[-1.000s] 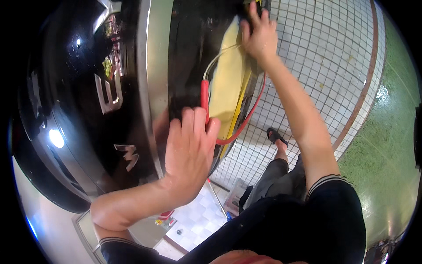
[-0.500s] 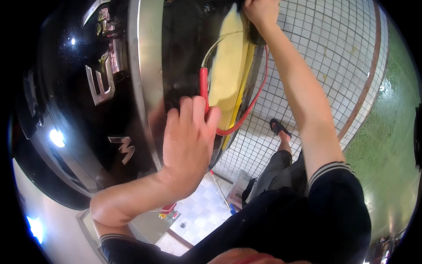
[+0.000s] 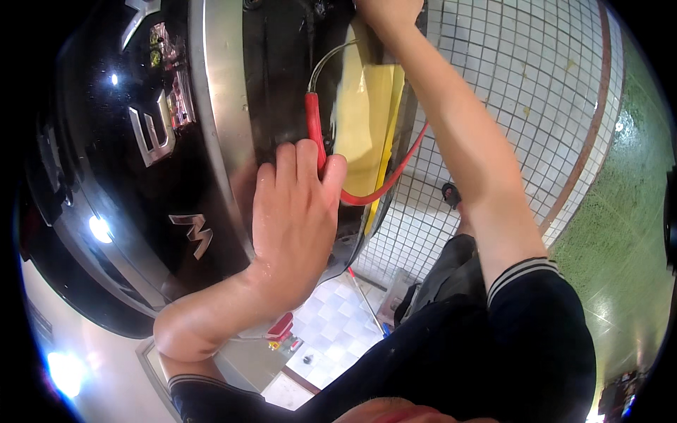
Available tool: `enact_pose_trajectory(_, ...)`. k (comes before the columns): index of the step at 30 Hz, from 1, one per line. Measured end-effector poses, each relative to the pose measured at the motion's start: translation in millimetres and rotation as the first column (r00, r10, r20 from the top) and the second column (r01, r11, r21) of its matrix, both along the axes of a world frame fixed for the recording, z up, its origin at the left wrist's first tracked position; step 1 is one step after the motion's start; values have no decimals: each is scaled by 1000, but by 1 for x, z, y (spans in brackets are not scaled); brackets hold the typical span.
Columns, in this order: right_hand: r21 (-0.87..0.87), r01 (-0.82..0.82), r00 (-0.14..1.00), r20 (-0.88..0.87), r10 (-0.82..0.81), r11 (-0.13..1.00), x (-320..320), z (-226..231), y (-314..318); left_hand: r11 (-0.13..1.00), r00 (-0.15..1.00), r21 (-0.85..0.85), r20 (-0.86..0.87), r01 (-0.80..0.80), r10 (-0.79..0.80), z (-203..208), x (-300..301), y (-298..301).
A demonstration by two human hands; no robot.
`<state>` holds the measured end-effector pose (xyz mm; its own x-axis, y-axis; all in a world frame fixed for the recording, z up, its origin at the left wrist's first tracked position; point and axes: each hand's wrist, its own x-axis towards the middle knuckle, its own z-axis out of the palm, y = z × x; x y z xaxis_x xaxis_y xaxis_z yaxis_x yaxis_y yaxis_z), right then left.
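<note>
My left hand (image 3: 296, 204) is closed on a red flexible tube (image 3: 314, 123), which passes between its index finger and thumb. Thin curved wires (image 3: 326, 59) come out of the tube's upper end and arch toward a pale yellow panel (image 3: 360, 127). Below the fingers the red tube loops right across the panel's lower end, toward my right forearm. My right hand (image 3: 392, 15) is at the top edge beside the dark bodywork; its fingers are cut off from view. The panel lies along the rear of a black car (image 3: 99, 155).
A silver trim strip (image 3: 227, 120) and chrome letters (image 3: 151, 130) stand on the car's left side. White tiled floor (image 3: 508, 84) spreads at right, with wet green floor (image 3: 613, 233) beyond. A clear bin (image 3: 397, 296) and a red-and-blue stick (image 3: 367, 302) are below.
The car, tube and both hands sit slightly farther left and higher in view. My left hand keeps its grip on the tube. My right hand's fingers have passed further beyond the top edge.
</note>
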<state>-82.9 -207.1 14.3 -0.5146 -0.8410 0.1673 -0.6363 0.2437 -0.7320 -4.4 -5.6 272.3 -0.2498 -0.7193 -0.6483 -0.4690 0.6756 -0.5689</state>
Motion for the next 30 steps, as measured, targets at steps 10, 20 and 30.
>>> enact_pose_trajectory(10, -106, -177, 975, 117, 189, 979, 5, -32, 0, 992, 991, 83, -95, -91, 99, -3, -4, -2)
enact_pose_trajectory(20, -81, -240, 956, 154, 250, 967, 33, -35, 67, 979, 986, 144, -57, -145, 154, -1, -6, 0)
enact_pose_trajectory(30, 3, -284, 953, 115, 282, 959, 37, -37, 74, 981, 989, 157, -71, -118, 130, 1, -4, -1)
